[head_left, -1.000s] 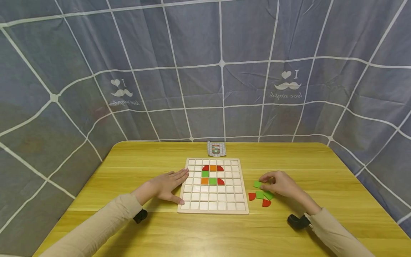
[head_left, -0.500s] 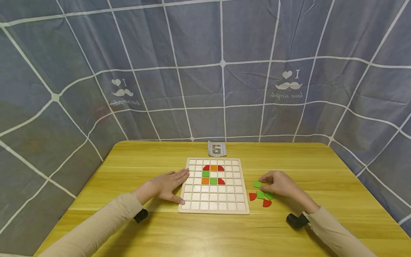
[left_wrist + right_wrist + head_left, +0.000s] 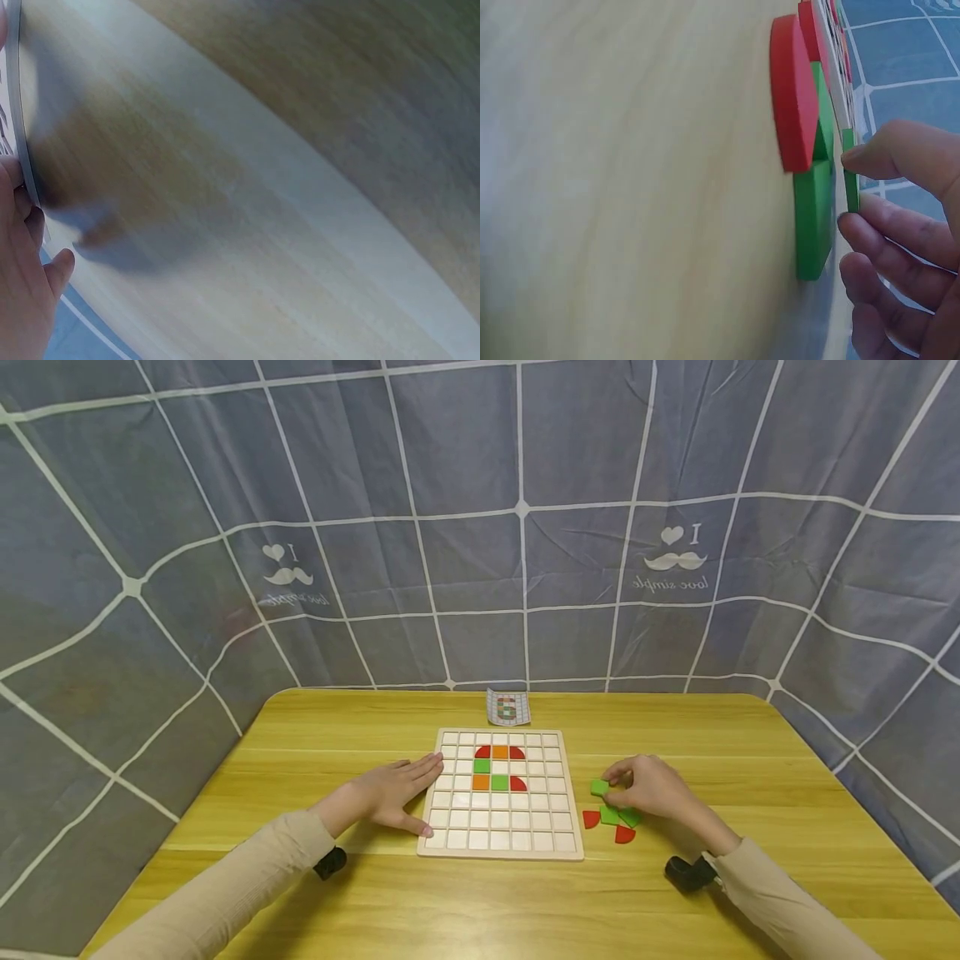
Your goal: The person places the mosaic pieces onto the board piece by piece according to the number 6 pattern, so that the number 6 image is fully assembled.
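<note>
My right hand (image 3: 651, 787) pinches a green square tile (image 3: 599, 787) between thumb and fingers, just right of the gridded board. In the right wrist view the tile (image 3: 850, 171) stands edge-on at the thumb tip, raised off the table. Below that hand lie two more green tiles (image 3: 610, 816) and two red quarter-round tiles (image 3: 625, 835). My left hand (image 3: 392, 793) rests with fingers spread on the left edge of the white gridded board (image 3: 480, 841). Red, orange and green tiles (image 3: 482, 767) fill several of the board's upper cells. In the left wrist view, fingers (image 3: 58, 270) touch the board's edge.
A small printed card (image 3: 508, 707) with a coloured grid pattern lies behind the board. The wooden table (image 3: 322, 902) ends at a grey, white-lined curtain (image 3: 465, 568) at the back and sides. Black wrist devices (image 3: 690, 875) sit under both forearms.
My right hand has lifted the green square tile slightly from the table and tilted it. The left hand stays in place on the board; the tiles in the grid are unchanged.
</note>
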A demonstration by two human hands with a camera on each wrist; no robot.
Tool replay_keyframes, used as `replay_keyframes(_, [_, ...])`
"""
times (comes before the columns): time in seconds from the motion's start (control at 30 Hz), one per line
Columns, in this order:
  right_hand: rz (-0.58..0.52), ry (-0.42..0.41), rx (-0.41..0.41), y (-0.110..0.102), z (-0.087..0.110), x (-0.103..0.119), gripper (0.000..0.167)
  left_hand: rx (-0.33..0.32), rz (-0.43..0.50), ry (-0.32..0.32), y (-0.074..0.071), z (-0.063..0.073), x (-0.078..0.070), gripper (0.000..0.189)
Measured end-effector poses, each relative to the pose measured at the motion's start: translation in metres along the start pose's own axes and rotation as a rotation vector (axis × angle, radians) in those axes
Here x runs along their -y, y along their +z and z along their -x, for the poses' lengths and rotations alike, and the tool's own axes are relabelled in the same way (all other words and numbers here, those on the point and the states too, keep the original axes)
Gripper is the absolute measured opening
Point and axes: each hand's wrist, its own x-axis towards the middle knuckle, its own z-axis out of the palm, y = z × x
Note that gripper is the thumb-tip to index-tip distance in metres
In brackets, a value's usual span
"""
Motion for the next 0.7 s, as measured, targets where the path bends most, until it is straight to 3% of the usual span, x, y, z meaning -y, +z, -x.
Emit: replay_keyframes(0.7, [-0.091,-0.048,-0.010,0.018,-0.013,0.048,0.024,0.005,0.010,0.005,-0.001,0.001,0.000,0.104])
